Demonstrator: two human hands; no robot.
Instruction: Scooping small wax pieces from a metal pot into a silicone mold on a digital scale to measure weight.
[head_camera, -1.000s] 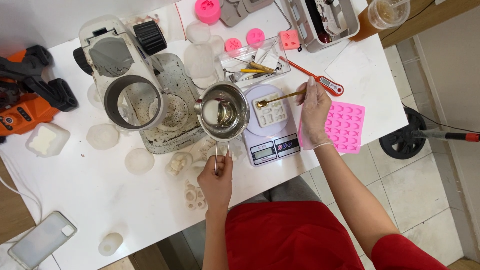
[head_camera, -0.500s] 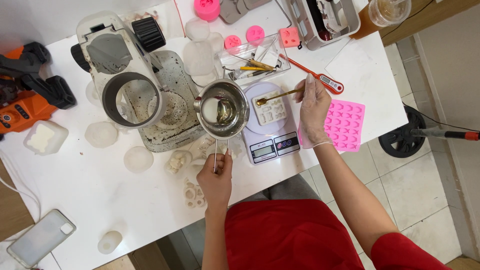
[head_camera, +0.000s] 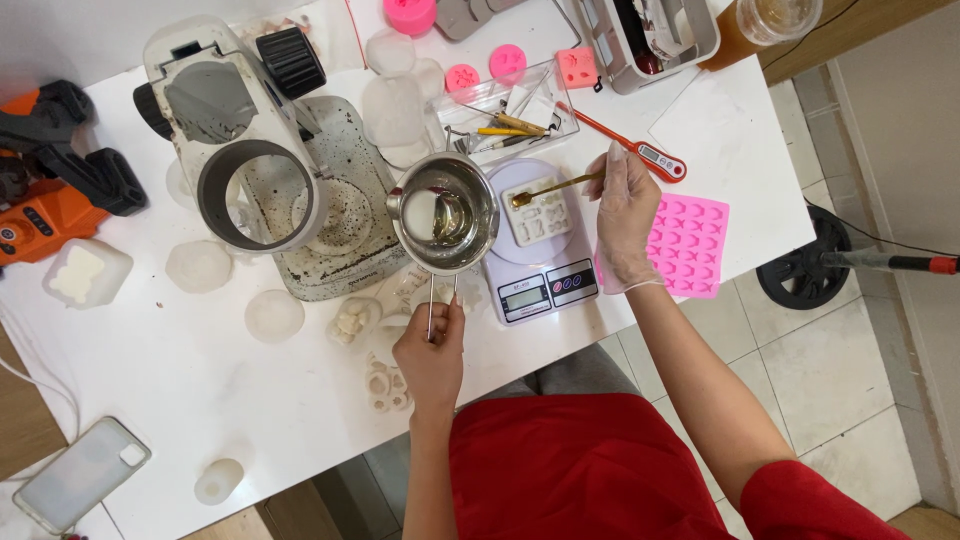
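My left hand (head_camera: 432, 352) grips the thin handle of a small steel pot (head_camera: 444, 213) with clear liquid in it, held just left of a white kitchen scale (head_camera: 538, 273). My gloved right hand (head_camera: 625, 215) holds a gold spoon (head_camera: 552, 188) whose bowl rests over a small white mould (head_camera: 536, 214) lying on the scale. A pink silicone mould (head_camera: 690, 245) lies partly under my right hand and wrist.
A grey round-ringed appliance (head_camera: 236, 150) sits on a stained tray at the left. A red probe thermometer (head_camera: 628, 146), a clear tray of tools (head_camera: 505, 115), pink moulds, several translucent round pieces, a phone (head_camera: 80, 475) and an orange tool (head_camera: 40, 200) lie around the white table.
The pot and both hands stay almost still; the spoon has shifted only slightly over the white mould.
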